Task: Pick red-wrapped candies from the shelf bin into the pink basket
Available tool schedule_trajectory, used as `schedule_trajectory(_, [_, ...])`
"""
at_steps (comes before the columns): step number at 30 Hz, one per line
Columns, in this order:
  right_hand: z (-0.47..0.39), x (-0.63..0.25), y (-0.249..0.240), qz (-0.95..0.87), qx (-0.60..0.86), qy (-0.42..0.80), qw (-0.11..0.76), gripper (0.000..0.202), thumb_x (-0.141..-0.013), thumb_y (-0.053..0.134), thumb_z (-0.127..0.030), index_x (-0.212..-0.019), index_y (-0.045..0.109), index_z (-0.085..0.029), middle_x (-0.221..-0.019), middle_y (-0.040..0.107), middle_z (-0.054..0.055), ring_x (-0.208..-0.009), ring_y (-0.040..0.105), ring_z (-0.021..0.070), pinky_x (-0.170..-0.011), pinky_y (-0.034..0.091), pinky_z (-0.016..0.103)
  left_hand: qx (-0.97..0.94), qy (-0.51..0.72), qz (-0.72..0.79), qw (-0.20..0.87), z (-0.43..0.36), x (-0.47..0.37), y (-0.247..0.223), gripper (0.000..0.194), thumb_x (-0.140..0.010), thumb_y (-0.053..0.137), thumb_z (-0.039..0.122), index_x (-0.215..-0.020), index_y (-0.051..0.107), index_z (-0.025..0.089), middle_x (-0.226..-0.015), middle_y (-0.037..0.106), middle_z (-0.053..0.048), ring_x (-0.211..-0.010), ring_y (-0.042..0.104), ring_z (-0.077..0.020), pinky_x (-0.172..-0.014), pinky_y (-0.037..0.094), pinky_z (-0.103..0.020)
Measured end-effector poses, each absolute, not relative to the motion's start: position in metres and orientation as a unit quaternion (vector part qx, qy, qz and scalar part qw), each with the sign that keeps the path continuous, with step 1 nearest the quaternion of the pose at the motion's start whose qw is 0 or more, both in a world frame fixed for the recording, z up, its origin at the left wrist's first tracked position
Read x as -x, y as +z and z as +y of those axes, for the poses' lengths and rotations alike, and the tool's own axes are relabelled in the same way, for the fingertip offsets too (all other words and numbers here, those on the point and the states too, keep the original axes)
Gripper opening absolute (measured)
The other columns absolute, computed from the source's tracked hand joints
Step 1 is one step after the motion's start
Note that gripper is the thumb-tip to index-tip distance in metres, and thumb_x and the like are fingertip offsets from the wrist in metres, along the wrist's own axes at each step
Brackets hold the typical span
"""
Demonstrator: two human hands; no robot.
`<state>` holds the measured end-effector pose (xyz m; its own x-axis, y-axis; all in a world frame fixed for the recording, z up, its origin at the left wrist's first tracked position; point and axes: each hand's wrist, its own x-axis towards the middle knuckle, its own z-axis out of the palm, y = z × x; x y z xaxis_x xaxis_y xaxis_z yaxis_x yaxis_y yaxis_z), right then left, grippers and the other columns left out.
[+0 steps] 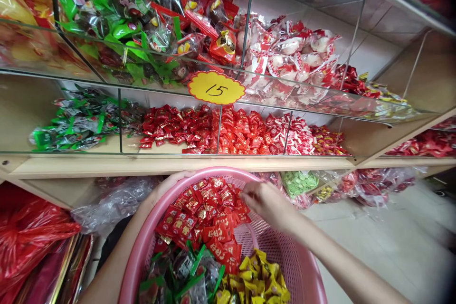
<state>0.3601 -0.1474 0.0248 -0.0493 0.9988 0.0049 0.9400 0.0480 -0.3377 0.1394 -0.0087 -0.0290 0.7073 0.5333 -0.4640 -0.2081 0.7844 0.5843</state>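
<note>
A pink plastic basket (133,251) with mesh walls stands in front of me. Red-wrapped candies (208,204) fill its far side, green-and-clear packets (188,268) lie near left and yellow-wrapped candies (258,275) near right. My left hand (173,181) grips the basket's far left rim from outside, its fingers partly hidden behind the rim. My right hand (265,202) reaches over the right rim, its curled fingers against the red candies. What those fingers hold, if anything, is hidden.
Glass-fronted shelves (249,164) with divided bins of wrapped sweets rise beyond the basket. A yellow tag (216,87) marked 15 hangs on the glass. A red plastic bag (32,237) lies at left; clear bags (374,185) sit under the shelf. Tiled floor (402,242) shows at right.
</note>
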Motion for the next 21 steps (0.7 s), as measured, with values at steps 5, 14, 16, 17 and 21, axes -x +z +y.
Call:
schedule_trajectory(5, [-0.096,-0.390,0.061,-0.703,0.676,0.041,0.216,0.016,-0.080,0.046,-0.026,-0.073,0.059,-0.018,-0.069,0.061,0.003,-0.061,0.053,0.0124,-0.058,0.035,0.024,-0.260,0.110,0.336,0.899,-0.010,-0.140,-0.030,0.026,-0.078,0.053,0.028,-0.093,0.064,0.010,-0.075,0.071,-0.010,-0.071,0.067,-0.0266,-0.067,0.050,-0.033])
schedule_trajectory(14, [-0.024,-0.426,0.030,-0.571,0.790,0.022,0.222,0.037,-0.067,0.060,-0.046,-0.090,0.059,-0.018,-0.069,0.059,0.004,-0.062,0.053,0.0151,-0.055,0.035,0.024,-0.216,0.160,0.332,0.904,-0.007,-0.139,-0.033,0.023,-0.081,0.052,0.024,-0.093,0.063,0.008,-0.081,0.068,-0.008,-0.072,0.065,-0.0234,-0.068,0.050,-0.033])
schedule_trajectory(16, [-0.022,-0.428,0.026,-0.554,0.804,0.031,0.213,0.038,-0.065,0.062,-0.047,-0.089,0.060,-0.018,-0.074,0.061,0.006,-0.066,0.054,0.0160,-0.058,0.037,0.024,-0.208,0.200,0.342,0.894,-0.006,-0.140,-0.033,0.026,-0.084,0.051,0.028,-0.100,0.059,0.009,-0.092,0.065,-0.007,-0.080,0.062,-0.0209,-0.071,0.050,-0.034])
schedule_trajectory(17, [-0.021,-0.428,0.025,-0.548,0.809,0.034,0.210,0.038,-0.064,0.063,-0.047,-0.089,0.060,-0.019,-0.076,0.061,0.006,-0.069,0.055,0.0164,-0.059,0.037,0.024,-0.206,0.215,0.343,0.891,-0.005,-0.141,-0.034,0.028,-0.084,0.051,0.029,-0.104,0.057,0.010,-0.098,0.062,-0.006,-0.084,0.061,-0.0198,-0.073,0.049,-0.035])
schedule_trajectory(21, [-0.020,-0.428,0.025,-0.530,0.823,0.044,0.200,0.037,-0.062,0.065,-0.043,-0.090,0.060,-0.020,-0.087,0.062,0.008,-0.074,0.056,0.0176,-0.060,0.038,0.025,-0.201,0.253,0.340,0.883,-0.003,-0.143,-0.037,0.032,-0.084,0.051,0.030,-0.111,0.052,0.013,-0.110,0.055,-0.007,-0.092,0.056,-0.0204,-0.077,0.048,-0.038])
